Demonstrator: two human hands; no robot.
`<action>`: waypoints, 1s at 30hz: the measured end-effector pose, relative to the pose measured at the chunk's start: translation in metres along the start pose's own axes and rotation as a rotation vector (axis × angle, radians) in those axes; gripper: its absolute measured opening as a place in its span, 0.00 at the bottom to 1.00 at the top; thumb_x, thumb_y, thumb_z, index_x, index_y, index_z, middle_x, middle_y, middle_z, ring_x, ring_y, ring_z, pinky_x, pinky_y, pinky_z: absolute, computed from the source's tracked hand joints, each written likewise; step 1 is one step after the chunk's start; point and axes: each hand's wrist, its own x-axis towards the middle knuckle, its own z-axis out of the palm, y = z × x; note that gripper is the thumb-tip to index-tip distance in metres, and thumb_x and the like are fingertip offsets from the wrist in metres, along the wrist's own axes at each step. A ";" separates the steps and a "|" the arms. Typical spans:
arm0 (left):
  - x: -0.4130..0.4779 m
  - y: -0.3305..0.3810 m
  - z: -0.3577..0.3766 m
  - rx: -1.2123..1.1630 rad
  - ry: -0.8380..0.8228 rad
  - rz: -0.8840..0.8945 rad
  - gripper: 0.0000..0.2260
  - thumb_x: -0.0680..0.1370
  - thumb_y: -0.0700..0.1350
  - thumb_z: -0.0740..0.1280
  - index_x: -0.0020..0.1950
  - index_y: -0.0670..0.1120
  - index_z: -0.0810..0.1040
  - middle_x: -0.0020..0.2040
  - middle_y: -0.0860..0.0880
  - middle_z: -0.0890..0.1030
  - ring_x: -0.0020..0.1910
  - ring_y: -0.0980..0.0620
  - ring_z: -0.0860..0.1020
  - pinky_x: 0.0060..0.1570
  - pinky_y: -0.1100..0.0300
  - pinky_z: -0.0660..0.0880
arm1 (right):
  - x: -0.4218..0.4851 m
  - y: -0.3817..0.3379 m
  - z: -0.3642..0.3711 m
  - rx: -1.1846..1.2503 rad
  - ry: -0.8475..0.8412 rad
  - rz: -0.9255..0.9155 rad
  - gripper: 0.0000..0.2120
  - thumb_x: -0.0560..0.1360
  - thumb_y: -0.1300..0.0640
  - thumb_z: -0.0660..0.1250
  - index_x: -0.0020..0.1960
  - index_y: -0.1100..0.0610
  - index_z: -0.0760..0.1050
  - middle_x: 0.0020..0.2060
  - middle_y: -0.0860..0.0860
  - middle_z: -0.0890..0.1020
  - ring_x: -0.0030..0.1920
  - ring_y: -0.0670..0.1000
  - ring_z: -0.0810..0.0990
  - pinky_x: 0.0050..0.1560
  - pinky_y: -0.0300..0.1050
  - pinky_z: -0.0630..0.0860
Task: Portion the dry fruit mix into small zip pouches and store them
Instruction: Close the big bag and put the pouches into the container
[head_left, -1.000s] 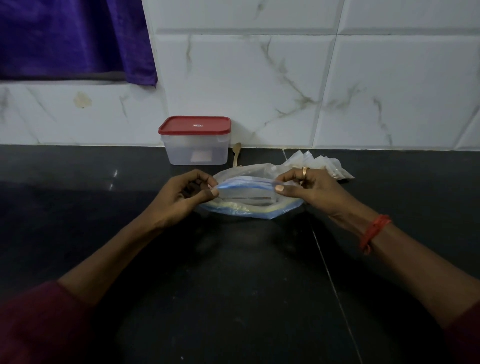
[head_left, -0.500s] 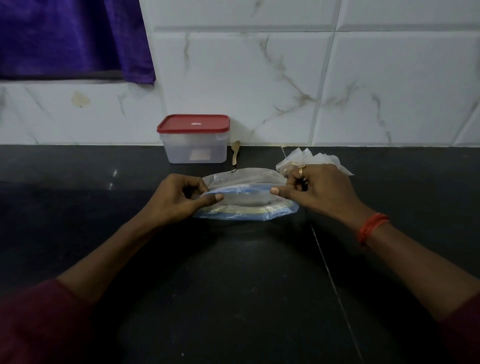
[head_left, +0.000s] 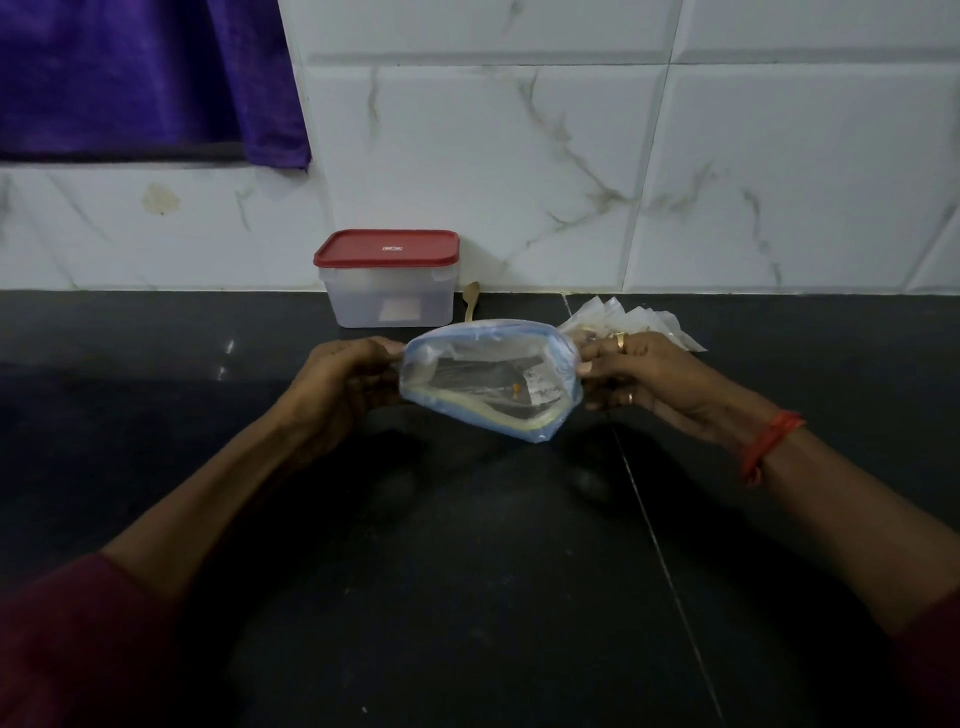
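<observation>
A clear zip bag (head_left: 488, 379) with a blue and yellow seal rim is held just above the black counter, its mouth pulled wide and facing me. My left hand (head_left: 337, 384) pinches the bag's left edge and my right hand (head_left: 639, 379) pinches its right edge. Inside the bag I see dark contents and a small orange bit. A pile of small clear zip pouches (head_left: 623, 322) lies behind my right hand, partly hidden by it.
A clear plastic box with a red lid (head_left: 387, 278) stands against the tiled wall. A small wooden spoon (head_left: 471, 300) lies to its right. The black counter (head_left: 467, 571) stretches toward me. A purple curtain (head_left: 145, 78) hangs at the upper left.
The bag's mouth was nearly flat between my hands; now both hands have pulled it wide open and lifted it slightly, so the inside shows.
</observation>
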 end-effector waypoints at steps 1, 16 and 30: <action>0.000 0.001 -0.002 -0.035 -0.015 -0.007 0.06 0.74 0.41 0.68 0.48 0.40 0.81 0.46 0.46 0.86 0.47 0.49 0.84 0.43 0.61 0.81 | -0.001 0.001 -0.001 0.048 -0.024 -0.006 0.05 0.75 0.66 0.68 0.50 0.62 0.81 0.46 0.59 0.82 0.44 0.51 0.81 0.45 0.42 0.82; -0.002 -0.002 0.012 0.242 0.009 0.093 0.18 0.73 0.49 0.69 0.54 0.36 0.77 0.40 0.45 0.85 0.38 0.50 0.83 0.35 0.61 0.80 | 0.001 -0.006 0.009 -0.136 0.119 -0.070 0.05 0.77 0.60 0.71 0.52 0.61 0.81 0.32 0.51 0.80 0.26 0.42 0.72 0.30 0.38 0.75; -0.004 -0.001 0.010 0.065 0.017 -0.030 0.13 0.74 0.45 0.70 0.53 0.38 0.81 0.44 0.43 0.85 0.41 0.49 0.83 0.40 0.60 0.82 | 0.000 -0.003 0.010 0.059 0.235 -0.037 0.05 0.76 0.57 0.72 0.49 0.58 0.82 0.36 0.51 0.83 0.35 0.45 0.80 0.38 0.39 0.81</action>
